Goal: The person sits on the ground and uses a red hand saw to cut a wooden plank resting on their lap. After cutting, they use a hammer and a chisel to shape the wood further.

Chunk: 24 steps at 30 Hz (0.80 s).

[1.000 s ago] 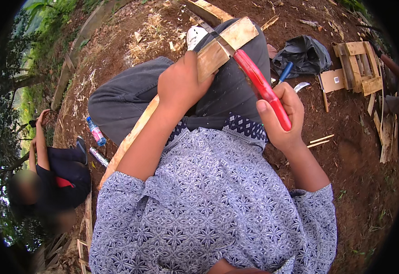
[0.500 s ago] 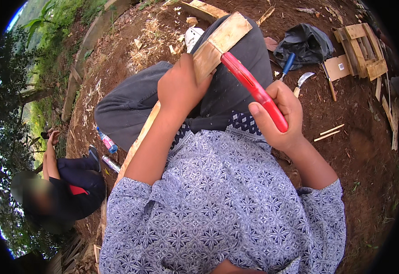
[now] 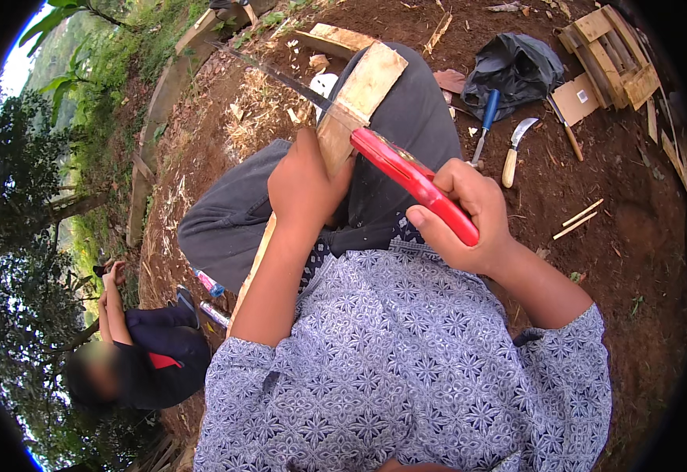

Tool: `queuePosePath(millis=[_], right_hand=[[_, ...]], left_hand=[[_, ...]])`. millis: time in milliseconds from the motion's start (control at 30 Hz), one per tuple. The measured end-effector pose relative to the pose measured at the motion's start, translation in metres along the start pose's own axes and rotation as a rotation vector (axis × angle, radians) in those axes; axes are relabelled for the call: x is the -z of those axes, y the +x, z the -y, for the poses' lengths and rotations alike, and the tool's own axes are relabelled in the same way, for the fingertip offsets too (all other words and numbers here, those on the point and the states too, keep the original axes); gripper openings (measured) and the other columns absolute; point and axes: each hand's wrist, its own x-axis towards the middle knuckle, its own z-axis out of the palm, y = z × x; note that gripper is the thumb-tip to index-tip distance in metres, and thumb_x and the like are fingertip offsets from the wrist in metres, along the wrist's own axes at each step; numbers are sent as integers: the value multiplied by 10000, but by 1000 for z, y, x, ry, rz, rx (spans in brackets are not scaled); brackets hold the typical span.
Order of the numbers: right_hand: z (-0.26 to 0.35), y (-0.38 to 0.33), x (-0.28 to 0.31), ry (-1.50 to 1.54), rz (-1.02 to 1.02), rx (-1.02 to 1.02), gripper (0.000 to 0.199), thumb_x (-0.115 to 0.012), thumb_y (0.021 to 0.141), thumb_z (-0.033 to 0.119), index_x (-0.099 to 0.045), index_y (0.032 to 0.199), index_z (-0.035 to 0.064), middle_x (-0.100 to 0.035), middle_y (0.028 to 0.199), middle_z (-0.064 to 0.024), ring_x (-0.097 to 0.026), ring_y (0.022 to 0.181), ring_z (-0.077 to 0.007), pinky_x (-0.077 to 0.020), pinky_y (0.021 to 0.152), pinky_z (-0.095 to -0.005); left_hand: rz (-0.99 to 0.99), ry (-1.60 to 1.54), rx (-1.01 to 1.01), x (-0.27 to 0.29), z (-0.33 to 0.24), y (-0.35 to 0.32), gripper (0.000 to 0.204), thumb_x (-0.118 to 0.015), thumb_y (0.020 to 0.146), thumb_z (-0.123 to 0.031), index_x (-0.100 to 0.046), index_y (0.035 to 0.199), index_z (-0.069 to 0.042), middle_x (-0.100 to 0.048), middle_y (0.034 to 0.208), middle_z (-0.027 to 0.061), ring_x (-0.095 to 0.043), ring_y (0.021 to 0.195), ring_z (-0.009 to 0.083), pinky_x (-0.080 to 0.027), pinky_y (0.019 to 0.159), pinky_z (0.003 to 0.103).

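A long wooden board (image 3: 371, 81) slants across my lap, its far end resting over my raised right thigh. My left hand (image 3: 305, 185) is wrapped round the board just below a line across its face. In my right hand (image 3: 475, 216) is the red handle of a handsaw (image 3: 410, 179), gripped with the thumb along its near side. The thin saw blade runs from the handle over the board and out past its left edge, beside my left knuckles. Part of the board is hidden under my left forearm.
On the soil to the right lie a curved knife (image 3: 516, 149), a blue-handled tool (image 3: 489, 112), a wooden-handled tool (image 3: 570, 138) and two thin sticks (image 3: 578, 220). A black plastic bag (image 3: 516, 67) and a wooden pallet (image 3: 611, 55) lie beyond. At left sits another person (image 3: 162, 338) near a bottle (image 3: 209, 283).
The saw has been drawn back toward me and to the left, so its blade now shows past the board. My left hand keeps its grip, and the view has shifted slightly.
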Motion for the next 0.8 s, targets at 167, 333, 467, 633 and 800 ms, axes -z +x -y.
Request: queuePosePath(millis=[167,333,467,633,800], right_hand=[[2,0,3,-18,8,-7,272,-799,857,157,-545,852,59,-534,666,-30,-498,567,-93,-395,536,-281],[0,-1,4,-25,5,16,275,-802,854,152,-543,851,59,-535,665,-36,-498,558,-102,-396,535,-283],[1,-1,7,-19,3,7,277,-804,851,152,-543,850,58,-536,665,-37,-502,559,-104,-399,535,-283],[-1,-2,10,-12,6,-33,276,-806,848,152,-547,842,57,-540,666,-39,-510,562,-107,-406,538,-286],[0,-4,9,-15,-1,-15,277,-807,845,155,-548,836,55,-547,668,-45,-523,565,-110,-411,539,-288]], left_hand=[[-59,-28,-61,-1,0,0,564,-705,889,-430,-527,1255,-40,-716,950,238,-697,857,464,-549,699,531],[-166,-49,-163,-7,4,-6,836,-804,800,-312,-408,1490,-54,-645,1115,199,-693,873,409,-557,668,485],[-189,7,-250,-7,5,-4,858,-783,818,-296,-374,1552,-119,-603,1017,167,-677,797,383,-551,618,460],[-201,23,-266,-9,5,-2,862,-775,821,-285,-368,1569,-154,-586,973,150,-670,762,360,-545,588,451],[-181,39,-265,-7,5,-2,890,-783,809,-281,-357,1577,-139,-588,974,153,-668,761,365,-545,590,461]])
